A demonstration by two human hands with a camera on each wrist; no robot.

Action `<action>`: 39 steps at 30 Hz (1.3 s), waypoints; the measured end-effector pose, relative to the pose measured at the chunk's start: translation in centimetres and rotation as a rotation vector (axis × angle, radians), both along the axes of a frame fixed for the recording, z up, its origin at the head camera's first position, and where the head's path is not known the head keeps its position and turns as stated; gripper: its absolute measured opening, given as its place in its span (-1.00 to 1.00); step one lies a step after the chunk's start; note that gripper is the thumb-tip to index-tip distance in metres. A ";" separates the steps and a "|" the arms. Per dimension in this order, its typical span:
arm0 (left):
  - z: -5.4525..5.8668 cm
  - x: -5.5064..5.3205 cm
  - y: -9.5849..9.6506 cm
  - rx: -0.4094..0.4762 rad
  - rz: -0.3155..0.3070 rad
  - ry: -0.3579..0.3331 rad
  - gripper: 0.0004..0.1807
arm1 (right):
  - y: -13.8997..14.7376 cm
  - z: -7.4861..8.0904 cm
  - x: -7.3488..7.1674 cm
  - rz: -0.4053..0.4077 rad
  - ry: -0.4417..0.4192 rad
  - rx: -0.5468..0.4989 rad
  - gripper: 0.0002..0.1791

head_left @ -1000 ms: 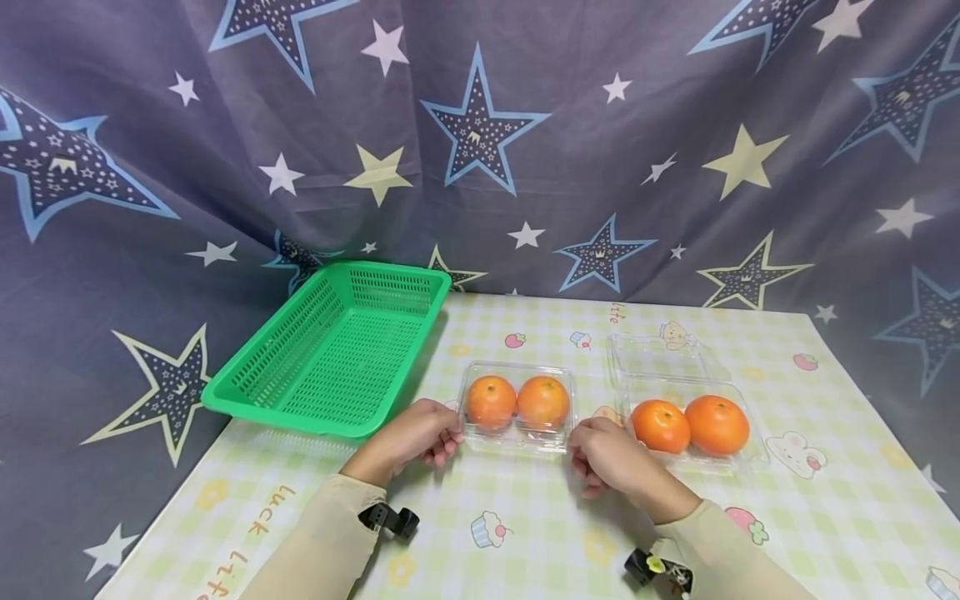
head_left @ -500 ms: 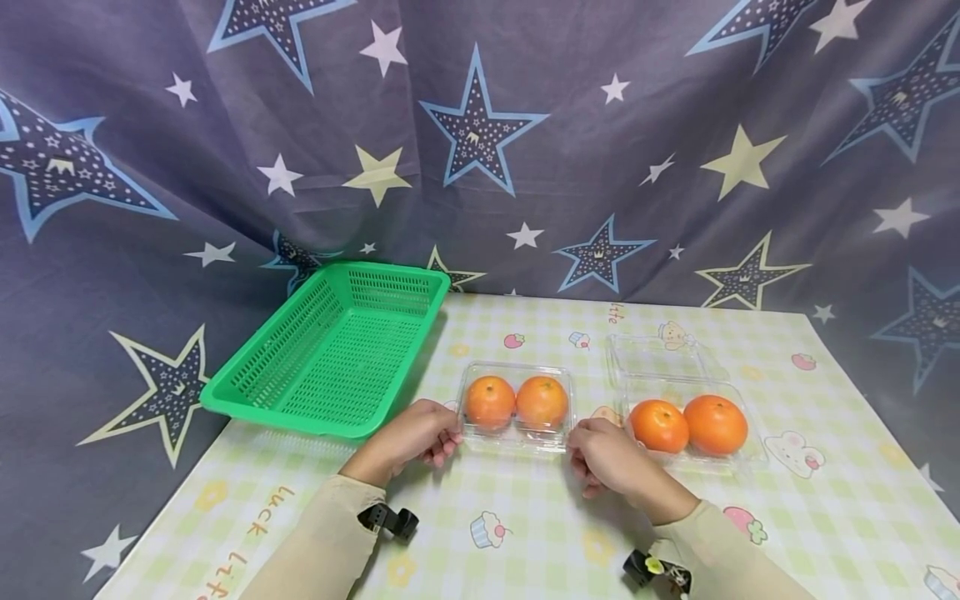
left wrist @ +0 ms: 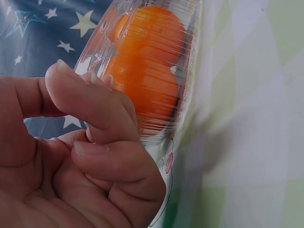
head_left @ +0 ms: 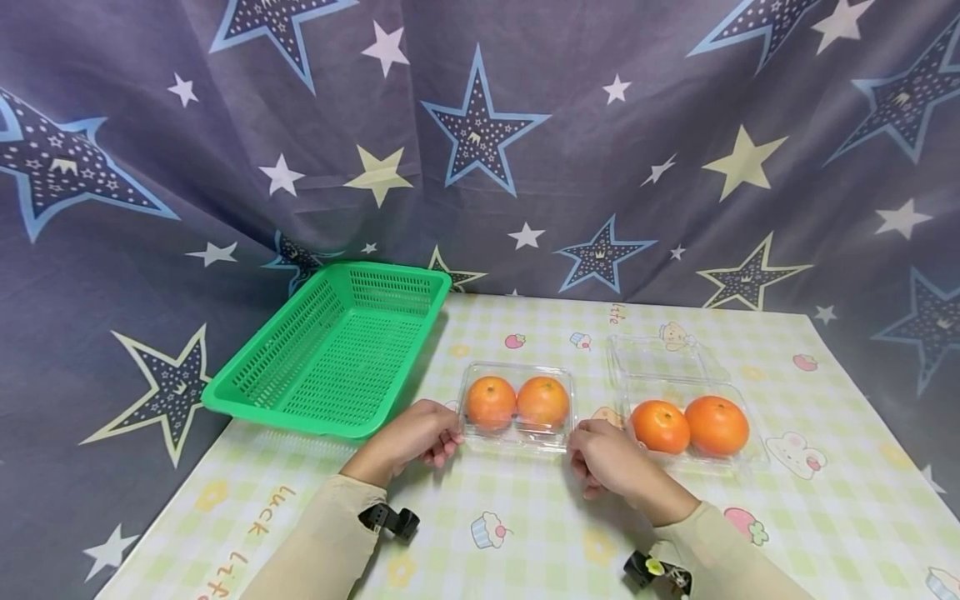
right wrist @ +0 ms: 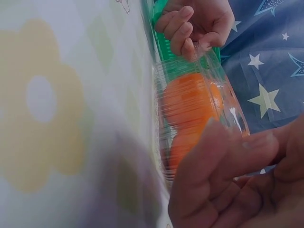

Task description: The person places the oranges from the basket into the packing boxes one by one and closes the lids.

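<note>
A lidded clear plastic clamshell box (head_left: 517, 440) with two oranges (head_left: 491, 402) inside sits on the table between both hands. At its near left corner my left hand (head_left: 422, 435) pinches the rim between thumb and forefinger, the other fingers curled below. My right hand (head_left: 609, 454) pinches the opposite near corner the same way. The left wrist view has the left hand (left wrist: 104, 156) in front of the ribbed box side (left wrist: 156, 90). In the right wrist view, the right hand (right wrist: 237, 185) covers part of the box, with the left hand (right wrist: 194, 23) at its far end.
To the right lies a second clamshell box (head_left: 660, 360), its lid folded back, holding two oranges (head_left: 717, 425). A green plastic basket (head_left: 330, 350) stands at the left, near the left hand. A star-patterned curtain (head_left: 570, 167) hangs behind the checked tablecloth (head_left: 420, 542).
</note>
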State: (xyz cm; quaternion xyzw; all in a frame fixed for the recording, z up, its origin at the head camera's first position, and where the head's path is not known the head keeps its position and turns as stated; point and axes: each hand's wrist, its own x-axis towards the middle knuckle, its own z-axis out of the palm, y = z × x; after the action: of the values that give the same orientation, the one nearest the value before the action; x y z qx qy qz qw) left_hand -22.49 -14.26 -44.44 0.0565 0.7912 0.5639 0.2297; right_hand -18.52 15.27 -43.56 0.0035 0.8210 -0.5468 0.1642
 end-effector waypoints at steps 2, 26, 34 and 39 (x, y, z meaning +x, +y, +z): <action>0.0 0.0 0.0 -0.001 0.002 -0.001 -0.83 | 0.0 0.0 0.0 -0.002 0.001 0.001 -0.75; 0.0 -0.1 -0.2 0.000 -0.017 0.003 -0.81 | 0.1 -0.1 -0.1 0.013 -0.004 -0.024 -0.77; -0.2 -0.1 -0.4 -0.011 -0.028 0.013 -0.74 | 0.2 -0.2 -0.1 0.034 -0.002 -0.026 -0.78; -0.2 -0.1 -0.4 -0.003 -0.026 0.018 -0.74 | 0.2 -0.1 0.0 0.036 -0.005 -0.035 -0.77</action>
State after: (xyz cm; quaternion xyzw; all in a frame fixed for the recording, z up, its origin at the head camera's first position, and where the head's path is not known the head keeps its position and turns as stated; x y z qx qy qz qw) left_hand -22.56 -14.62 -44.60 0.0716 0.7931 0.5593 0.2303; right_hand -18.55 15.44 -43.70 -0.0130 0.8109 -0.5579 0.1760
